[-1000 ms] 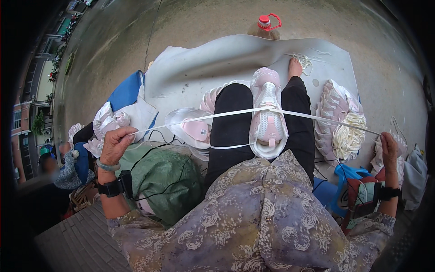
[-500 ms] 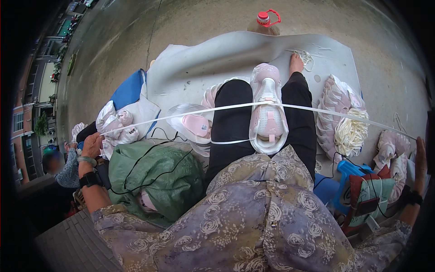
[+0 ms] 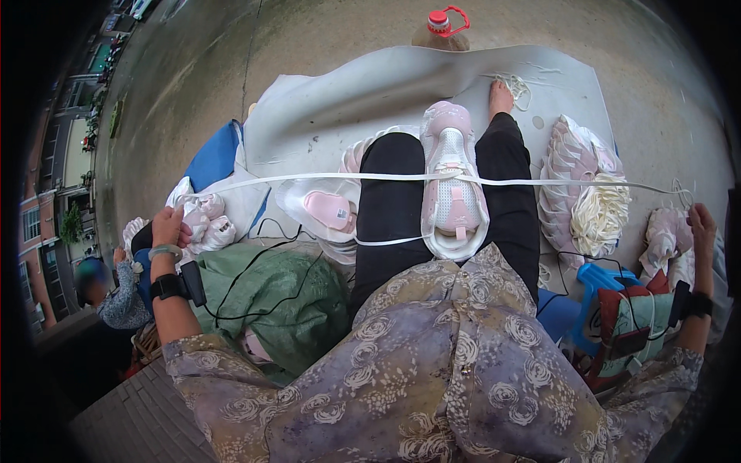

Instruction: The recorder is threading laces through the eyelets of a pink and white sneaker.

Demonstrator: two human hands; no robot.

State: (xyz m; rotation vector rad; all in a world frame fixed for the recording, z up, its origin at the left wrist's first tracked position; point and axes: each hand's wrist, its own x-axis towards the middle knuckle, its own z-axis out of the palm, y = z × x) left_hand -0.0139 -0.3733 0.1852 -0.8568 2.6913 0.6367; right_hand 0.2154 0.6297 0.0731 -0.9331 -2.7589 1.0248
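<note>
A pink and white shoe lies between my outstretched legs in black trousers. A white flat lace runs through its upper and stretches taut to both sides. My left hand grips the lace's left end, out by a pile of pale shoes. My right hand holds the right end far to the right, beside more pink shoes. A second pink shoe in clear wrap lies left of my left leg.
A grey mat covers the concrete ground, with a bottle with a red cap at its far edge. A bundle of white laces and stacked pink shoes lie right. A green bag, blue stool and another person are near.
Both hands have moved outward and apart, pulling the lace tighter across the shoe. My left hand dropped lower toward the pile of pale shoes.
</note>
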